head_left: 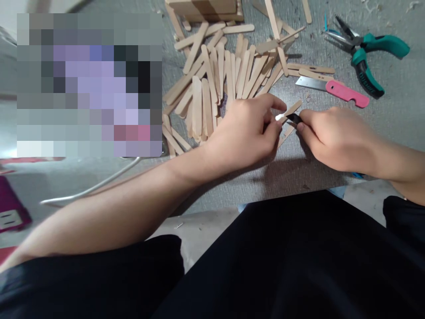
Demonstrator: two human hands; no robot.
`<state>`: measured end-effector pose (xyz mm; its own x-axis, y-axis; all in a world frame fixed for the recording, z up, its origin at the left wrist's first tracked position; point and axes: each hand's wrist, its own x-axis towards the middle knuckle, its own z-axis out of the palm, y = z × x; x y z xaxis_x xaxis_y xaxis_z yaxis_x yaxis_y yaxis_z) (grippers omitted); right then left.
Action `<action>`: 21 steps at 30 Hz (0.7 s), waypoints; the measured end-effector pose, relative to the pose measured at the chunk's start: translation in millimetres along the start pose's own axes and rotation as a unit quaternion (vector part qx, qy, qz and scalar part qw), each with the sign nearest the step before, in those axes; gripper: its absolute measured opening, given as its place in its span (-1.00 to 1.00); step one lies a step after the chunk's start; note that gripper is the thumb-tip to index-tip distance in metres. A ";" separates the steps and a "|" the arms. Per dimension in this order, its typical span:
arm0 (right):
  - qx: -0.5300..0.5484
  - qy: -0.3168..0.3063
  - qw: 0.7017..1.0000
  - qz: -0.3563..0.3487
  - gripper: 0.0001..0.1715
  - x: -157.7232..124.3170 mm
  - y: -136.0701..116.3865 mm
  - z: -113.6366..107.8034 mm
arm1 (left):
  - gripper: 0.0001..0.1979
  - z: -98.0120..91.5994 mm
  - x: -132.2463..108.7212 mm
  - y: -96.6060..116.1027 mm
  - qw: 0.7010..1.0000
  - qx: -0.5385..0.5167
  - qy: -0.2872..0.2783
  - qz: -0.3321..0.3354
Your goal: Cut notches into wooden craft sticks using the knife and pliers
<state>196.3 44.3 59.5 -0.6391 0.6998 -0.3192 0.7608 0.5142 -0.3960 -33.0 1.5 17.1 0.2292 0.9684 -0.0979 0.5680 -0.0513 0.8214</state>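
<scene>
My left hand (250, 128) is closed in a pinch on a wooden craft stick (294, 107), whose far end points up and to the right. A small bright white spot (280, 117) shows at its fingertips; whether it is glue or glare I cannot tell. My right hand (335, 137) is closed around a small dark tool (294, 118). The tool's tip meets the stick, and its kind is hidden by the fingers. Another craft stick (287, 135) lies on the table just below, partly covered by the hands.
A spread heap of craft sticks (229, 75) lies beyond my left hand. Above my right hand are a pink folding knife (347, 93) with its blade out and green-handled pliers (363, 48). At the back stands a wooden block-like piece (206, 8). A white cable (96, 190) runs at left.
</scene>
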 end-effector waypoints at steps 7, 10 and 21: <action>-0.044 -0.080 0.995 0.047 -0.58 6.7 -13.4 -11.3 | -0.68 -3.1 0.8 12.7 0.998 0.030 -0.020 -0.044; -0.045 -0.089 0.994 0.051 -0.55 7.8 -14.0 -12.8 | -0.66 -4.4 0.4 16.8 0.998 0.032 -0.020 -0.050; -0.044 -0.096 0.993 0.051 -0.53 10.0 -11.7 -12.0 | -0.75 -2.2 -3.0 16.2 0.999 0.005 -0.017 -0.037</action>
<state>182.4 51.3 71.3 -0.5608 0.6477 -0.5157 0.8247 0.4921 -0.2788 -26.2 -1.7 31.9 0.2133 0.9607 -0.1776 0.5929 0.0172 0.8051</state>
